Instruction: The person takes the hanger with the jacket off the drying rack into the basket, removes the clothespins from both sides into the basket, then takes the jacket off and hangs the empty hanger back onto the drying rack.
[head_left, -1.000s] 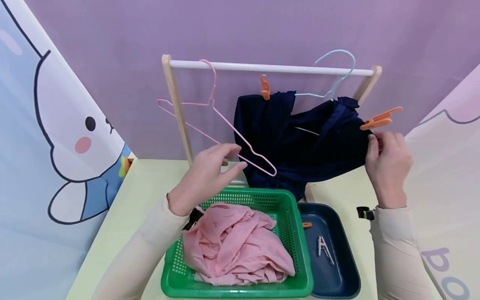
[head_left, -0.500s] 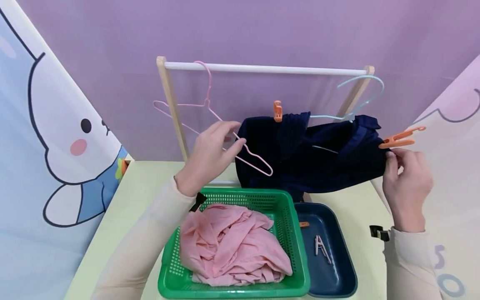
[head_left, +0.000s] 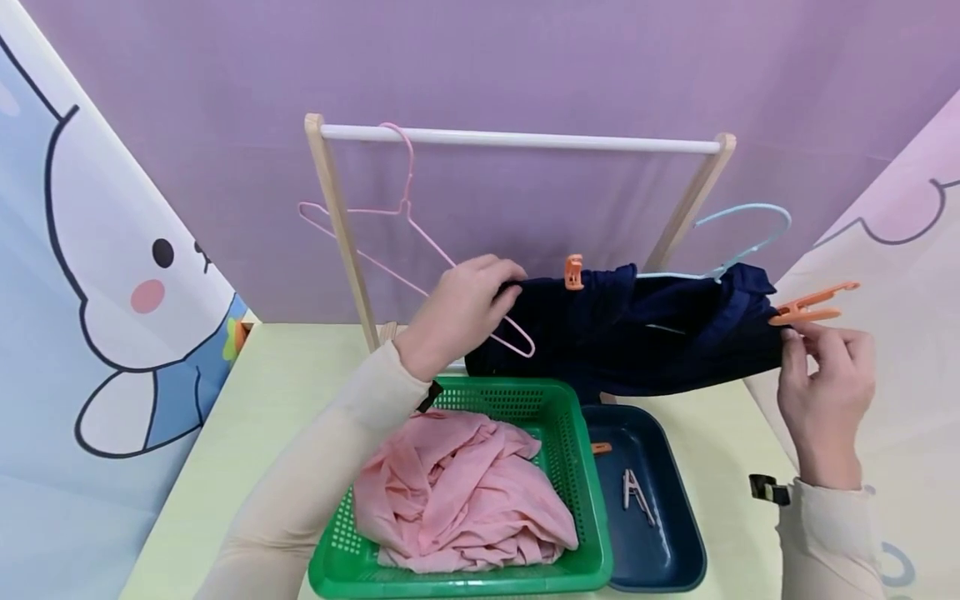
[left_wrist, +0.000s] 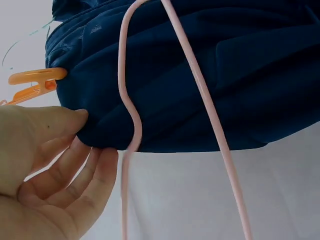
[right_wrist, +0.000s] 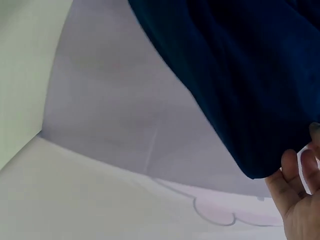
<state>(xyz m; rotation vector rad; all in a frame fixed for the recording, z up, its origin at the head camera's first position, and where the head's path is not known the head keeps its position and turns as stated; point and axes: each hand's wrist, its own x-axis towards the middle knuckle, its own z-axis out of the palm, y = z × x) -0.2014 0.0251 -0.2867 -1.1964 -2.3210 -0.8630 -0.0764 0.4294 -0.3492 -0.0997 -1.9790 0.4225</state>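
A dark blue garment (head_left: pixel 675 358) hangs on a light blue hanger (head_left: pixel 757 242), whose hook stands lower than the rail and apart from it in the head view. Two orange clothespins, a left clothespin (head_left: pixel 573 272) and a right clothespin (head_left: pixel 810 306), clip its top edge. My right hand (head_left: pixel 828 392) pinches the garment's right end just under the right clothespin. At the left end my left hand (head_left: pixel 465 308) pinches the cloth, thumb in front and fingers behind in the left wrist view. A pink hanger (left_wrist: pixel 207 100) passes in front of the cloth there.
The pink hanger hooks over the white rail (head_left: pixel 517 139) of a wooden-sided rack. A green basket (head_left: pixel 596 533) holds a crumpled pink cloth (head_left: pixel 465 500). Beside it, a dark blue tray (head_left: pixel 675 533) holds a pale clothespin (head_left: pixel 637 497) and an orange clothespin (head_left: pixel 602 448).
The garment and light blue hanger have come down and rightward, away from the rail. My right hand moved with them. My left hand rose, then moved right onto the garment's left end.
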